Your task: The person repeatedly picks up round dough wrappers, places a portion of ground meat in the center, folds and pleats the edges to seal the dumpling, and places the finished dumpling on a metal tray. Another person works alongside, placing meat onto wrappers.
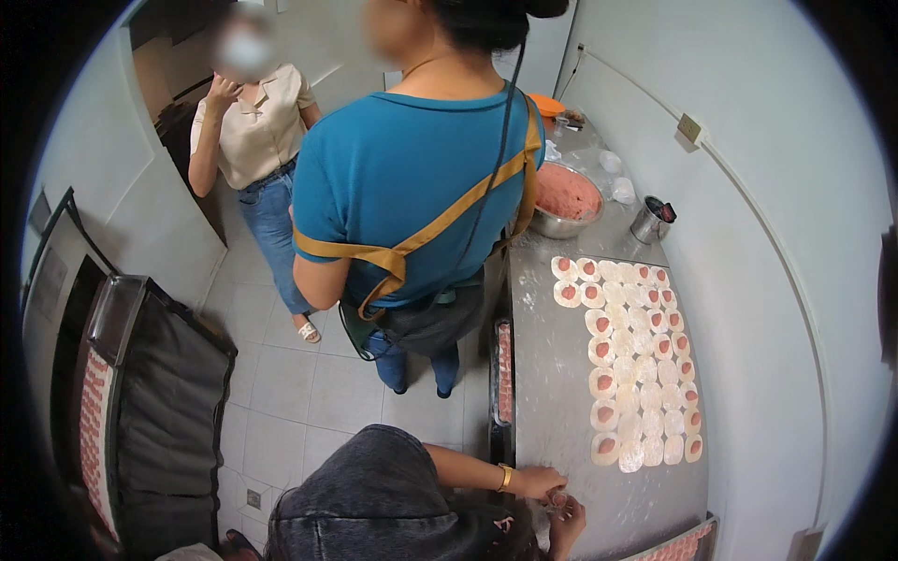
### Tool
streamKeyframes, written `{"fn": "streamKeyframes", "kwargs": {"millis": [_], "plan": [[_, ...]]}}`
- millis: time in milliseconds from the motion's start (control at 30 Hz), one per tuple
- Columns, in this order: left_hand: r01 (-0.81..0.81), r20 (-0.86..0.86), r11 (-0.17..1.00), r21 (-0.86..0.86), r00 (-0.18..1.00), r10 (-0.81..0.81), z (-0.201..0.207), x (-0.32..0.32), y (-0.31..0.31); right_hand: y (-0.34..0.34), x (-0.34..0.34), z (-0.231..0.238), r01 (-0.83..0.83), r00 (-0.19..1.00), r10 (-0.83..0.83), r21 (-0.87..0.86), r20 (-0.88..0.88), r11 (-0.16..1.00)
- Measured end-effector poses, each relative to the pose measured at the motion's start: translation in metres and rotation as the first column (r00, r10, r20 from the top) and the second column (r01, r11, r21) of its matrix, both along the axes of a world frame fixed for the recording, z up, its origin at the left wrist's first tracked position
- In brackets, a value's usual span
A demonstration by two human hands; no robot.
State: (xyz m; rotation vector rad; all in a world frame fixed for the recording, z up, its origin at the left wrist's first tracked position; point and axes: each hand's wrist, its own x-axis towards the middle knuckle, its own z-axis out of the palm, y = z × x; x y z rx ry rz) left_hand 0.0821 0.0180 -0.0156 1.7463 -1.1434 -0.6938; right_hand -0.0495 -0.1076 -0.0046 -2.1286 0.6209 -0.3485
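My left hand (541, 482), with a gold band on its wrist, is at the near left edge of the steel table. Close beside it is my right hand (567, 527). The fingers of both are closed round a small dumpling wrapper with pink filling (558, 500), partly hidden by them. Ahead on the table lie rows of round pale dough wrappers (645, 397). Those along the left and right sides carry a dab of pink filling (603, 382); several in the middle are bare.
A steel bowl (561, 227) of pink filling and a metal canister (647, 224) stand farther back. A tray of dumplings (687, 544) lies at the near right. A co-worker in a blue shirt (412, 178) and a person in a cream shirt (267, 131) stand left. A dark-covered rack (168, 402) stands far left.
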Motion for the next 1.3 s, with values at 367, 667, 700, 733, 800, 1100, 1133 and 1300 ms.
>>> {"fn": "streamKeyframes", "kwargs": {"millis": [367, 667, 700, 733, 800, 1100, 1133, 1300], "plan": [[-0.040, -0.008, 0.997, -0.070, 0.999, 0.039, -0.008, -0.001, -0.002, -0.001, 0.003, -0.003, -0.003, 0.998, 0.006, -0.046, 0.055, 0.999], [-0.019, 0.153, 1.000, -0.004, 0.988, 0.019, -0.003, 0.003, -0.005, -0.004, -0.001, -0.005, 0.025, 1.000, -0.026, -0.132, -0.005, 0.991], [-0.032, 0.162, 0.999, -0.024, 0.986, 0.035, -0.001, 0.003, -0.004, -0.002, -0.001, -0.002, 0.030, 0.997, -0.042, -0.155, -0.070, 0.987], [0.003, 0.106, 1.000, -0.022, 0.994, 0.000, 0.002, 0.004, -0.003, 0.002, -0.001, 0.001, 0.072, 0.990, -0.085, -0.111, -0.116, 0.991], [0.009, 0.047, 1.000, -0.004, 0.999, -0.009, 0.009, 0.002, -0.005, 0.008, 0.003, 0.006, 0.116, 0.986, -0.117, -0.012, -0.122, 0.993], [0.003, 0.008, 0.996, 0.087, 1.000, -0.004, 0.022, -0.001, -0.006, 0.016, -0.001, 0.007, 0.161, 0.987, -0.161, -0.064, 0.008, 0.985], [0.016, 0.006, 0.996, 0.089, 1.000, -0.016, 0.021, -0.002, -0.007, 0.016, 0.001, 0.005, 0.159, 0.987, -0.159, -0.040, 0.012, 0.986], [0.014, -0.038, 0.995, 0.103, 0.999, -0.010, 0.021, -0.003, -0.009, 0.015, 0.000, 0.002, 0.157, 0.986, -0.158, 0.024, 0.052, 0.987]]}}
